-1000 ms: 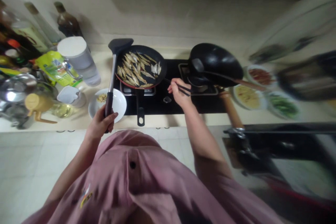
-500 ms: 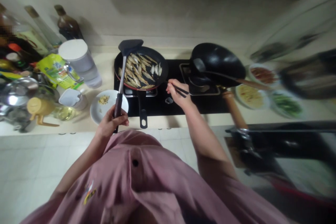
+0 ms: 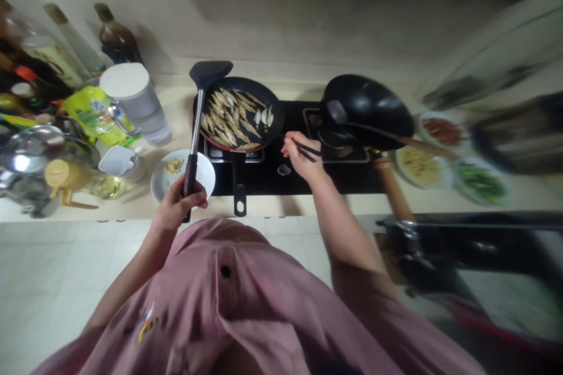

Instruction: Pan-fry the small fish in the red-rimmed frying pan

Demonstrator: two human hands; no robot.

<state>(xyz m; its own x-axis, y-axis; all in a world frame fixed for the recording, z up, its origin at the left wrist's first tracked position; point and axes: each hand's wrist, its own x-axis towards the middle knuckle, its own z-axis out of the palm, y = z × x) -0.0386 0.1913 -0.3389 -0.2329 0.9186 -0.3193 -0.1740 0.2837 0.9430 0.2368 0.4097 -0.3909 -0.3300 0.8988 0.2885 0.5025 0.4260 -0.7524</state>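
My left hand [image 3: 178,205] is closed around the dark handle of a spatula [image 3: 197,123], its black blade raised at the left rim of the frying pan [image 3: 273,96]. Several small browned fish [image 3: 229,114] lie in the pan, with a few paler ones at its right side. A pair of dark chopsticks [image 3: 308,152] is gripped in my right hand [image 3: 301,155], just right of the pan; their tips are hard to make out. Below the left hand and spatula handle sits a white plate [image 3: 206,174] with chopped yellowish bits [image 3: 175,166].
A black wok [image 3: 369,105] with a wooden-handled turner [image 3: 426,146] stands on the right burner. Plates of sliced yellowish food [image 3: 420,165], green pieces [image 3: 479,180] and reddish food [image 3: 442,130] are farther right. Bottles [image 3: 116,35], a lidded jug [image 3: 134,102] and metal bowls [image 3: 33,149] crowd the left.
The spatula has shifted slightly left with my left hand, away from over the fish. My right hand with the chopsticks has barely moved, and the fish look the same.
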